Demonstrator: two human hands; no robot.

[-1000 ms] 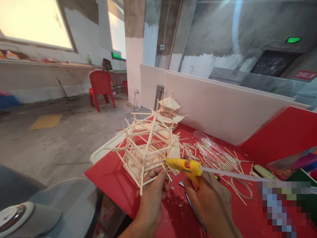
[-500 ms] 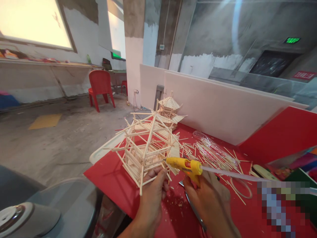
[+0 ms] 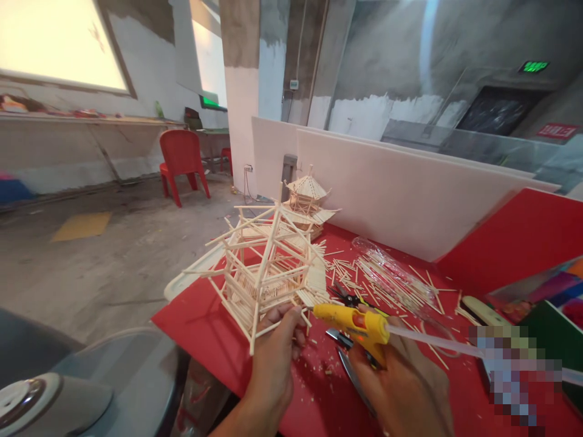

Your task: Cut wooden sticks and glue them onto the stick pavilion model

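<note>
A pavilion-like frame of thin wooden sticks [image 3: 262, 273] stands near the left side of the red tabletop [image 3: 191, 328]. At its lower front corner, my left hand [image 3: 277, 349] is closed on the frame's sticks; its fingertips are partly hidden. My right hand [image 3: 401, 376] grips a yellow glue gun [image 3: 353, 325], with a long translucent glue stick [image 3: 432, 340] sticking out of its back. The gun's nozzle points left, close to my left fingertips and the frame's lower edge. Beneath the gun lie dark-handled pliers [image 3: 350, 297] and a metal tool [image 3: 353, 376], partly covered.
Behind the frame stands a roofed stick pagoda [image 3: 307, 191]. Loose sticks [image 3: 341, 273] and a plastic bag of sticks [image 3: 392, 276] lie to the right. White boards [image 3: 387, 188] rise behind the table. A round grey stool [image 3: 122, 376] bears a white container [image 3: 50, 397] at lower left.
The glue gun and my right hand have shifted right and slightly down, away from the frame's corner. The pliers now show more. My left hand remains at the frame.
</note>
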